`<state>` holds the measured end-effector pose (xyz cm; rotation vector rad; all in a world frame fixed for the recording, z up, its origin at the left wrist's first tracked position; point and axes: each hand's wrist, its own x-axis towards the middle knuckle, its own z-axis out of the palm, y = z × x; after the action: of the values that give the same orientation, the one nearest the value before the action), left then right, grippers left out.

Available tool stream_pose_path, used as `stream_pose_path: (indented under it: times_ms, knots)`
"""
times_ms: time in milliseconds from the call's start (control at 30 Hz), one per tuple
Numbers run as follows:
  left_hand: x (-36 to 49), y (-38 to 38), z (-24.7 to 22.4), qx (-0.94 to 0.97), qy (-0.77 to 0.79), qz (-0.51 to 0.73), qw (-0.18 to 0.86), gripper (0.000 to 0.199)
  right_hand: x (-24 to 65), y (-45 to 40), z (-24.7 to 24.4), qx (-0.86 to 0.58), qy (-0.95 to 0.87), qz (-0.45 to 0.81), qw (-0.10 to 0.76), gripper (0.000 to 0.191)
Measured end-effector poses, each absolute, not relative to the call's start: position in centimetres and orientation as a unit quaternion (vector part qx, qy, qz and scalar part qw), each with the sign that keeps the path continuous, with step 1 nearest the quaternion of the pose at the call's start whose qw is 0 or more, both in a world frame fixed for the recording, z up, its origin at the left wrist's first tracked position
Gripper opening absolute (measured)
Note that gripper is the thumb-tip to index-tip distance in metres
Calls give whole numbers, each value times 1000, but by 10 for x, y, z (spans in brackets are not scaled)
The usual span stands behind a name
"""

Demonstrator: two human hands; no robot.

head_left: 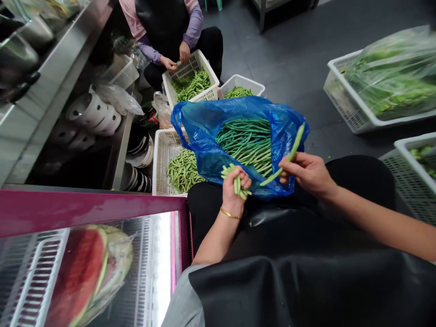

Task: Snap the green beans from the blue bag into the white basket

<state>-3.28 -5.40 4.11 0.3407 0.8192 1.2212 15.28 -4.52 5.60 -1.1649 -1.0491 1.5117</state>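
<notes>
Pinched near its lower end by the right hand, one green bean slants over the blue plastic bag; the left hand clasps short bean pieces. Probably light, crisp: hold gently mid-length.

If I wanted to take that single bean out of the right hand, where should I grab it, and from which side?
Probably pinch the upper end of the single bean, coming from the far side, over the blue bag. That end slants up and away, free of the right hand, which grips it lower down.
</notes>
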Motion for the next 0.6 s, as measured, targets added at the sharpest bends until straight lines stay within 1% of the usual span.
stream_pose_path:
  times_ms: [67,167,233,300,367,433,500,533,567,600]
  knots:
    - [-32,-48,42,167,403,569,697,22,152,-51,51,-469,-430,648,418,33]
    - [-24,-47,41,294,462,482,684,22,150,-44,43,-456,-445,694,335,42]
    - [-21,-50,39,359,463,392,709,25,151,-35,41,-460,-492,677,297,41]
    - [-22,-52,37,398,447,315,737,27,155,-28,42,-453,-586,625,245,37]
    - [-29,-52,38,446,418,251,751,27,164,-25,48,-405,-684,580,179,33]
    - [-38,-50,40,505,387,213,742,28,175,-26,55,-332,-730,588,104,31]
    - [-47,-47,42,534,369,210,731,28,183,-31,59,-268,-700,662,19,32]
    - [-49,-45,42,527,377,240,723,28,184,-35,60,-253,-663,705,-13,32]
    - [-50,-44,42,504,395,288,712,29,183,-40,59,-254,-621,741,-24,33]
    - [-48,-43,41,470,414,342,701,31,179,-45,56,-272,-584,765,-11,34]
